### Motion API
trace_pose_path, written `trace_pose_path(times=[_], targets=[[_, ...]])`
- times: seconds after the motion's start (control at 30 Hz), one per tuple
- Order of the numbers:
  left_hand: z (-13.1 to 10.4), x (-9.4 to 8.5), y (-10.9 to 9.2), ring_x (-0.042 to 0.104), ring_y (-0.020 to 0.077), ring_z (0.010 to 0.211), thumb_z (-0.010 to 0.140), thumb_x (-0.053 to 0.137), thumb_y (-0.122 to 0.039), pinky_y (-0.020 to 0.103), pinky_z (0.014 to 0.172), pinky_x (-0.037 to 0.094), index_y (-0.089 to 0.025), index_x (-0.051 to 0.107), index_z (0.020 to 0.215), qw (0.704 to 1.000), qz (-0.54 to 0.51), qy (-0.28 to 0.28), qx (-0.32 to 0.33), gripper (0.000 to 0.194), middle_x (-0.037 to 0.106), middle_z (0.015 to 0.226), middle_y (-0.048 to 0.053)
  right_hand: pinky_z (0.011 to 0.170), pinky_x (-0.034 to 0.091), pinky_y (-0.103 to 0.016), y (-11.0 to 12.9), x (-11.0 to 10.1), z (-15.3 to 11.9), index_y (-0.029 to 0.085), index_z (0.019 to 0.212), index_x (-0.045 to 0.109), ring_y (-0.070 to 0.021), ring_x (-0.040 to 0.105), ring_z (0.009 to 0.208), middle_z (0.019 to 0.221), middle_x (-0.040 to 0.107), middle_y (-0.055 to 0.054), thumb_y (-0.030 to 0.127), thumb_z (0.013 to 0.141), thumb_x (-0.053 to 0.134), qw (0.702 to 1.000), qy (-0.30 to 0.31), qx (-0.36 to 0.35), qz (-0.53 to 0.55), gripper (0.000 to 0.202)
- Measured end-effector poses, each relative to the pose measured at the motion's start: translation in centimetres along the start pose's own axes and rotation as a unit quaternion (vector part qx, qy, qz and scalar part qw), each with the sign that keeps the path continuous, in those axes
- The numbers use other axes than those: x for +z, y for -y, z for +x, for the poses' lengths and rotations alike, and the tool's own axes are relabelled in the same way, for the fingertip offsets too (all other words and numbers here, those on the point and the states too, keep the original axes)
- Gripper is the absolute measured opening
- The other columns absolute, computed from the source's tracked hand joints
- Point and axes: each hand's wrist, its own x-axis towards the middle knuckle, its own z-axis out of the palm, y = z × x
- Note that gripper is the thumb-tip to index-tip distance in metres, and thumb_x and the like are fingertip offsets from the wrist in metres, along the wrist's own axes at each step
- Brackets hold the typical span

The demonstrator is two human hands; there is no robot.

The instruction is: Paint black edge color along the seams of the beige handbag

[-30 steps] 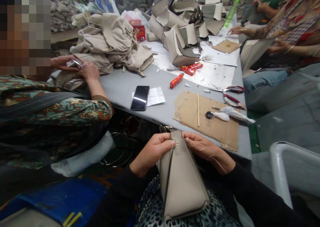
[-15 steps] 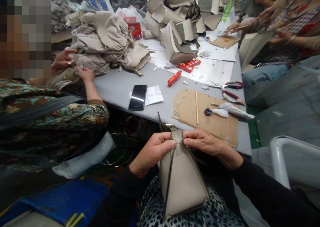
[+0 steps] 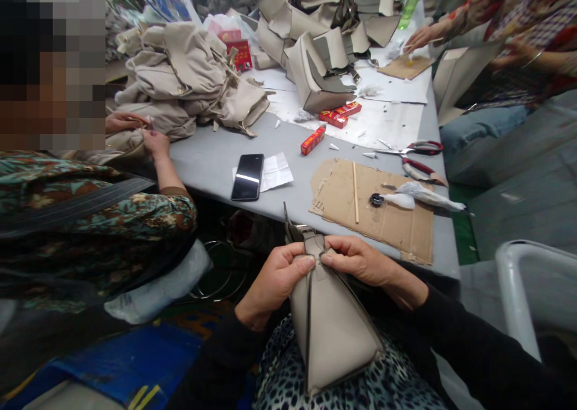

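A beige-grey bag [image 3: 338, 326] with dark edges rests on my lap, its narrow side facing up. My left hand [image 3: 276, 282] pinches the bag's upper end from the left, thumb on top. From the right, my right hand [image 3: 367, 266] grips the same end, beside the small tab [image 3: 315, 246] at the top. The two thumbs are close together on either side of the tab. Beyond the hands, a cardboard sheet [image 3: 333, 187] on the table bears a thin wooden stick [image 3: 356, 192] and a small white bottle [image 3: 396, 201] with a black cap.
Scissors [image 3: 421, 150], a phone [image 3: 247, 177] and red boxes [image 3: 312, 140] lie on the grey table [image 3: 202, 169]. Bag pieces [image 3: 311, 76] and beige bags [image 3: 180, 67] are piled behind. A person's hand [image 3: 157, 144] works at left, another's [image 3: 424, 37] at right. A white metal rail [image 3: 514, 296] stands right.
Both my hands and the bag's top end have shifted slightly left, and the bag is tilted a little more. At right, the other person's hand has moved over the small cardboard.
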Motion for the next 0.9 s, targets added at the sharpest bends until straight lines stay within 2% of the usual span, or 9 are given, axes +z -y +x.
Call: trace_pose_path(times=[0.13, 0.33, 0.53, 0.63, 0.73, 0.83, 0.9], targets=[[-0.4, -0.1, 0.3, 0.067, 0.0211, 0.083, 0.087, 0.076, -0.038, 0.027, 0.075, 0.051, -0.015, 0.076, 0.118, 0.999, 0.027, -0.018, 0.011, 0.039, 0.077, 0.098, 0.01, 0.063, 0.036, -0.024, -0.5, 1.2, 0.0, 0.017, 0.091, 0.057, -0.012, 0.043, 0.07, 0.08, 0.05, 0.001, 0.058, 0.089, 0.069, 1.0, -0.009, -0.011, 0.024, 0.042], [-1.0, -0.2, -0.1, 0.067, 0.0222, 0.088, 0.091, 0.071, -0.04, 0.028, 0.079, 0.051, -0.014, 0.074, 0.122, 0.993, 0.109, -0.033, 0.032, 0.04, 0.076, 0.105, 0.01, 0.06, 0.034, -0.025, -1.2, 2.6, 0.2, 0.019, 0.084, 0.05, -0.0121, 0.038, 0.067, 0.076, 0.043, 0.003, 0.058, 0.093, 0.062, 0.997, -0.065, -0.051, -0.008, 0.042], [-1.5, -0.4, -0.1, 0.064, 0.0218, 0.085, 0.091, 0.069, -0.043, 0.028, 0.075, 0.05, -0.012, 0.074, 0.118, 0.987, 0.145, -0.063, 0.024, 0.042, 0.075, 0.102, 0.01, 0.064, 0.034, -0.027, -1.2, 2.5, 0.6, 0.021, 0.072, 0.042, -0.0154, 0.039, 0.073, 0.075, 0.041, 0.001, 0.048, 0.098, 0.055, 0.97, -0.101, -0.144, -0.166, 0.04], [-1.6, -0.3, -0.1, 0.064, 0.0234, 0.085, 0.091, 0.068, -0.045, 0.031, 0.079, 0.051, -0.012, 0.074, 0.117, 0.984, 0.158, -0.077, 0.021, 0.043, 0.074, 0.099, 0.009, 0.06, 0.032, -0.027, -1.0, 2.3, 0.9, 0.021, 0.072, 0.042, -0.0147, 0.036, 0.069, 0.072, 0.038, 0.002, 0.048, 0.1, 0.053, 0.973, -0.087, -0.119, -0.178, 0.04], [-1.5, -0.4, -0.3, 0.064, 0.0243, 0.087, 0.091, 0.068, -0.047, 0.031, 0.079, 0.05, -0.011, 0.074, 0.114, 0.98, 0.173, -0.091, 0.027, 0.043, 0.073, 0.096, 0.009, 0.055, 0.03, -0.025, -1.2, 2.3, 1.2, 0.022, 0.073, 0.04, -0.0132, 0.034, 0.065, 0.07, 0.036, 0.003, 0.055, 0.097, 0.057, 0.986, -0.079, -0.08, -0.12, 0.044], [-1.7, -0.4, -0.3, 0.063, 0.0229, 0.086, 0.092, 0.065, -0.044, 0.029, 0.076, 0.049, -0.012, 0.074, 0.116, 0.978, 0.179, -0.1, 0.034, 0.041, 0.072, 0.095, 0.008, 0.056, 0.038, -0.026, -1.9, 2.9, 0.8, 0.022, 0.076, 0.046, -0.0147, 0.042, 0.066, 0.072, 0.044, 0.002, 0.061, 0.093, 0.059, 0.993, -0.072, -0.055, -0.07, 0.045], [-2.4, 0.1, 0.2, 0.061, 0.0215, 0.082, 0.091, 0.064, -0.04, 0.028, 0.073, 0.048, -0.013, 0.076, 0.111, 0.97, 0.202, -0.124, 0.043, 0.036, 0.072, 0.092, 0.007, 0.06, 0.047, -0.03, -2.6, 3.3, 0.4, 0.022, 0.078, 0.053, -0.0195, 0.053, 0.07, 0.076, 0.055, -0.002, 0.063, 0.091, 0.059, 0.991, -0.081, -0.052, -0.095, 0.043]])
